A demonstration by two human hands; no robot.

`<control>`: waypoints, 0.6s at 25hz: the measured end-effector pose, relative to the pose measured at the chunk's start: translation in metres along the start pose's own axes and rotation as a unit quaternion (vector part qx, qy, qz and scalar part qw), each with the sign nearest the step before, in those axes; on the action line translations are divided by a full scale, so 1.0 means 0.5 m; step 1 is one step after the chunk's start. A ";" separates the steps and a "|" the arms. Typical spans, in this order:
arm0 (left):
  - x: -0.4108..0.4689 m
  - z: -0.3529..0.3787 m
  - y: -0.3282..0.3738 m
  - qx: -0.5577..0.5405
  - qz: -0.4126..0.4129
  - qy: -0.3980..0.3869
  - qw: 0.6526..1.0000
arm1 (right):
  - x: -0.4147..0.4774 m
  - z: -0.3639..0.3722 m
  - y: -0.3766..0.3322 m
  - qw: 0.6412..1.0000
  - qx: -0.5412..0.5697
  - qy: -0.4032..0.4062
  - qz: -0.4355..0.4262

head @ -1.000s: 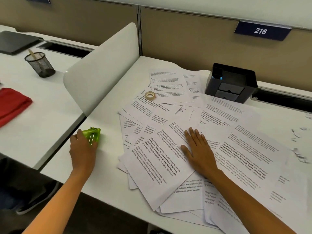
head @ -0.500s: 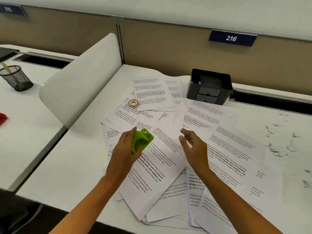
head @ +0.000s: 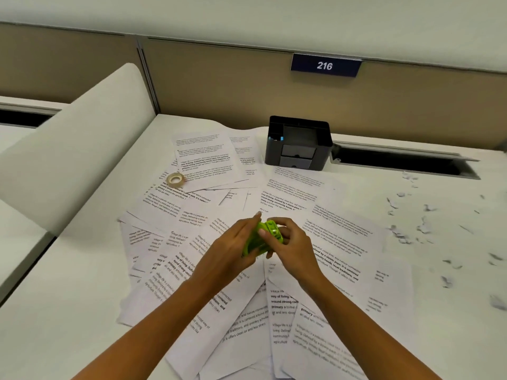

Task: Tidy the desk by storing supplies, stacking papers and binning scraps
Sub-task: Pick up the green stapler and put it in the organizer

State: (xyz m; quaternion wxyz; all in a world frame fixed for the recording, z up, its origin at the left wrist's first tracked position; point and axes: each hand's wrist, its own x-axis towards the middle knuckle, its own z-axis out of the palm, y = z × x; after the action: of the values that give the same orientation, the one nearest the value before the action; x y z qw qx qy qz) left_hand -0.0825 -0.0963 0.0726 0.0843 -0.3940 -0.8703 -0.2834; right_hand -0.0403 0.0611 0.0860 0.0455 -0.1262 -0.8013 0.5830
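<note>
While both hands meet above the scattered papers [head: 343, 237], well in front of the black organizer [head: 299, 144], left hand [head: 233, 248] and right hand [head: 293, 245] grip the green stapler [head: 263, 237] between them, off the desk [head: 68, 311]. Tape roll [head: 175, 180] lies on the papers front-left of the organizer. Paper scraps [head: 422, 226] lie front-right of it.

The left forearm [head: 164, 325] and the right forearm [head: 354, 325] are both slim and bare along all the length that shows, from the lower edge of the view up to the wrists. The left grip [head: 230, 250] and the right grip [head: 293, 242] are bare hands with long, slender fingers and smooth knuckles. One nail [head: 262, 232] between them shows pale, plain and cut short.
</note>
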 end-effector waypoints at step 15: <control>0.127 0.172 -0.142 0.059 -0.165 -0.096 0.980 | 0.243 -0.190 -0.005 0.956 0.027 0.290 -0.011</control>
State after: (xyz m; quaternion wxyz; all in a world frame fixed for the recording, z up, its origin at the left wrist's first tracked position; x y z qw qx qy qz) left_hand -0.1708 -0.0449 -0.0052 -0.0245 -0.2643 -0.9426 -0.2024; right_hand -0.1371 0.1789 0.1094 0.2861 -0.2797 -0.7389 0.5422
